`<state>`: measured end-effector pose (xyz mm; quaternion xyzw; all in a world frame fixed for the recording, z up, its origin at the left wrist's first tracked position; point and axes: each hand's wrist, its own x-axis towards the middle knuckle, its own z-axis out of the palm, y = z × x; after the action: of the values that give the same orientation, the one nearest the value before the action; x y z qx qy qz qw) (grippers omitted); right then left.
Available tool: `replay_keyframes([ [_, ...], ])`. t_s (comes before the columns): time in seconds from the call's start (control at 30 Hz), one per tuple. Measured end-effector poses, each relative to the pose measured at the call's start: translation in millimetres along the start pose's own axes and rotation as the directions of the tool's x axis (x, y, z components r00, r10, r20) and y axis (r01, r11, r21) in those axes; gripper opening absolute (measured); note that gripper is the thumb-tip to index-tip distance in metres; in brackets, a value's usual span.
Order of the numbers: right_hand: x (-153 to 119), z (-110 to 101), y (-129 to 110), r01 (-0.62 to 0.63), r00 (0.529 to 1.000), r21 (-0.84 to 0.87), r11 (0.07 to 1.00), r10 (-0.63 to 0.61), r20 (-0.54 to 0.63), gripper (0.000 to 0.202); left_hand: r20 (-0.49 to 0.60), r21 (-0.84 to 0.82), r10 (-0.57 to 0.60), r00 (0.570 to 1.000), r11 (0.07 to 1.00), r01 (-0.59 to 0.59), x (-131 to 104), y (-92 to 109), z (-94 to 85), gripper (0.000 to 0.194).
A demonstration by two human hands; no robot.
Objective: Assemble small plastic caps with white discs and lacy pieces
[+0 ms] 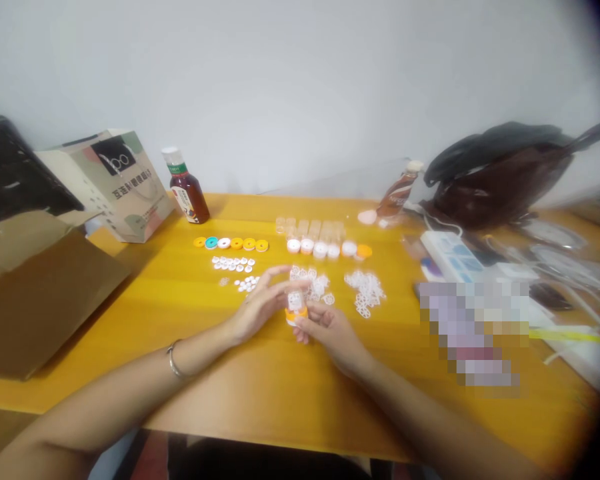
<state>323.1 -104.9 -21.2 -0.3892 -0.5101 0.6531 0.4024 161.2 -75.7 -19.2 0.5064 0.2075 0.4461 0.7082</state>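
My right hand (333,330) pinches the orange and white base of a small clear-topped plastic piece (295,308), held upright over the table. On the left, my left hand (260,305) has its fingers stretched apart; their tips are at the top of that piece, and whether they press on it is unclear. Just behind the hands lies a pile of white gear-like plastic parts (320,287). A second pile of white parts (364,292) is to the right. Small white discs (240,265) sit in rows beyond my left hand.
Coloured rings (237,244), white and orange round caps (321,250) and clear cups (316,229) line the back. A dark bottle (190,197) and paper bag (125,187) stand left, by a cardboard box (40,287). A power strip (453,257) and cables lie right.
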Motion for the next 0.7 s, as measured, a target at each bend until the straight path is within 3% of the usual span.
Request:
replay_keyframes([
  [0.1, 0.7, -0.7, 0.7, -0.005, 1.0, -0.001, 1.0, 0.005, -0.001, 0.021, -0.059, 0.079, 0.072, 0.996, 0.995, -0.067, 0.6, -0.8, -0.9, 0.045],
  [0.27, 1.0, -1.0, 0.7, 0.0, 1.0, -0.005, 1.0, 0.0, -0.001, 0.02, 0.038, -0.029, -0.033, 0.999, 0.999, 0.034, 1.6, -2.5, -3.0, 0.041],
  [0.37, 1.2, -0.8, 0.7, -0.006, 1.0, -0.004, 1.0, 0.006, -0.011, 0.02, -0.022, 0.058, 0.051, 0.998, 0.997, -0.05, 1.4, -3.4, -4.0, 0.047],
  [0.53, 1.2, -1.0, 1.8, -0.001, 1.0, 0.002, 1.0, 0.001, -0.012, 0.02, 0.112, -0.041, -0.059, 0.992, 0.997, 0.064, 1.0, -1.1, -4.9, 0.047],
  [0.63, 1.2, -1.6, 2.7, -0.003, 1.0, -0.001, 1.0, 0.003, -0.021, 0.021, 0.015, 0.043, 0.008, 1.0, 0.999, -0.009, 1.1, -1.0, -4.5, 0.044],
  [0.7, 1.2, -1.8, 2.8, -0.002, 1.0, -0.006, 1.0, 0.002, -0.024, 0.021, 0.02, 0.023, 0.0, 1.0, 1.0, 0.0, 1.1, -1.7, -3.9, 0.045],
])
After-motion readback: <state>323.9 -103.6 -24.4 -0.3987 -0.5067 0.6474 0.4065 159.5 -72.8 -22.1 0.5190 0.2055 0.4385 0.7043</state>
